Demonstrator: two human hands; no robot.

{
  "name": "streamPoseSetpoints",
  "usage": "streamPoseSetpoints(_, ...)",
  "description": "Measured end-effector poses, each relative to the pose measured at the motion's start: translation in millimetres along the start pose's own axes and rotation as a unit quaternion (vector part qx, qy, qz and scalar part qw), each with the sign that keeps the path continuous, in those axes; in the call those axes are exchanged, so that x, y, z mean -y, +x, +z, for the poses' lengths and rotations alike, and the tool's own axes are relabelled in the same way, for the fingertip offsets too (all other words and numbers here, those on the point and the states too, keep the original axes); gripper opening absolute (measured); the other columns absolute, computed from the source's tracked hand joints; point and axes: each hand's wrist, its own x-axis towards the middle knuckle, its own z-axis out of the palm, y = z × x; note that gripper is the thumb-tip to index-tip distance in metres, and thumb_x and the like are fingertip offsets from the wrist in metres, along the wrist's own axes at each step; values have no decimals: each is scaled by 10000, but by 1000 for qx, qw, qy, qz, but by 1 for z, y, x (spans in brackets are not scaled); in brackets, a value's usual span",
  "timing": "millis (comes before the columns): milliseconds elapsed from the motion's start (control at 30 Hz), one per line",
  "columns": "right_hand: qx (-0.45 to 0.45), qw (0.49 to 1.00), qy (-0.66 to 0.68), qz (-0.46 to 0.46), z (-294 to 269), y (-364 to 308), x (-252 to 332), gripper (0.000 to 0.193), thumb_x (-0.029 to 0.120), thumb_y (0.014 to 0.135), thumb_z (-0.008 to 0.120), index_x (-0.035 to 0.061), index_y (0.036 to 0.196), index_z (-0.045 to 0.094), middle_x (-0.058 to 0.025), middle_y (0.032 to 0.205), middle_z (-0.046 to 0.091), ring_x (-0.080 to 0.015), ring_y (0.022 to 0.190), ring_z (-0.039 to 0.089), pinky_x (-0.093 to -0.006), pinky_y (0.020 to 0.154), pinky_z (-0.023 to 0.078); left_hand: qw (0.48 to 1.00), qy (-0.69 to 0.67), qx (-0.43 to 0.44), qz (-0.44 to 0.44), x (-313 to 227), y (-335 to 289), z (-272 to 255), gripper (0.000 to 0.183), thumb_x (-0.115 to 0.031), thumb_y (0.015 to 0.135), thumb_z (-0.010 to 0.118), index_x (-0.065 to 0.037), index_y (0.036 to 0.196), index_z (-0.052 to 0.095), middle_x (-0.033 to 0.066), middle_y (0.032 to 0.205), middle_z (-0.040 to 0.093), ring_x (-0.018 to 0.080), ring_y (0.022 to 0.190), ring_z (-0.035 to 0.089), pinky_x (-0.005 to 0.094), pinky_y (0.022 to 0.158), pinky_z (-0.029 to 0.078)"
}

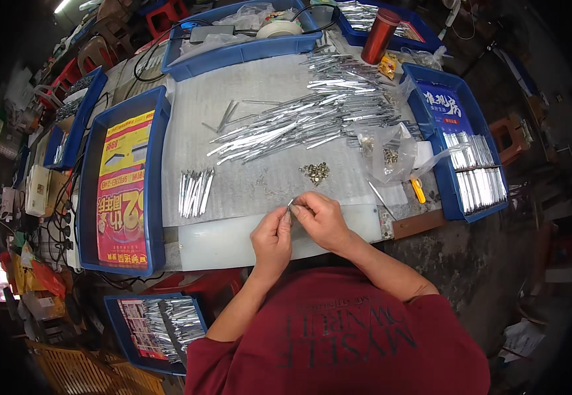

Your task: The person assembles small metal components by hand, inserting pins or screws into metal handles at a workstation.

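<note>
Close together above the near edge of the table, my left hand (pixel 272 240) and my right hand (pixel 321 218) meet at the fingertips. Both are closed in a pinch around a small shiny metal piece (pixel 290 204), mostly hidden by the fingers. Just beyond lies a small heap of brass-coloured bits (pixel 314 172). Left of it, a neat group of thin silver metal strips (pixel 195 193) lies side by side. A large loose pile of similar strips (pixel 312 122) spreads over the far middle and right of the pale sheet covering the table (pixel 190 125).
Blue trays frame the table: one lined with printed paper (pixel 122 191) at left, one holding strips (pixel 473 171) at right, another (pixel 243 56) at the back. A clear plastic bag (pixel 384 155), a yellow-handled cutter (pixel 418 191) and a red flask (pixel 379 36) stand or lie right.
</note>
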Motion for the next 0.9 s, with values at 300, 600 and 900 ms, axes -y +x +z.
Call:
streamPoseSetpoints(300, 49, 995, 51, 65, -1, 3, -9, 128, 102, 780, 555, -24, 795, 541, -131, 699, 568, -210, 629, 560, -309, 549, 427, 999, -22, 6, -23, 1, -2, -2, 125, -80, 816, 539, 21, 879, 579, 63, 635, 552, 110, 553, 511, 235, 514, 409)
streamPoseSetpoints(600, 72, 992, 105, 16, -1, 2, -20, 151, 113, 823, 514, -25, 870, 554, -127, 712, 560, -205, 638, 557, -297, 576, 430, 952, -227, 61, -198, -3, 1, -4, 165, -118, 856, 504, 12, 945, 552, -9, 643, 506, 11, 482, 358, 151, 419, 273)
streamPoseSetpoints(900, 42, 998, 31, 46, 3, 3, -17, 216, 172, 830, 511, -36, 790, 550, -114, 624, 540, -194, 572, 530, -298, 522, 407, 975, -161, 48, -145, 4, -3, 0, 169, -123, 855, 508, 9, 949, 553, -7, 651, 515, 13, 489, 370, 153, 425, 288)
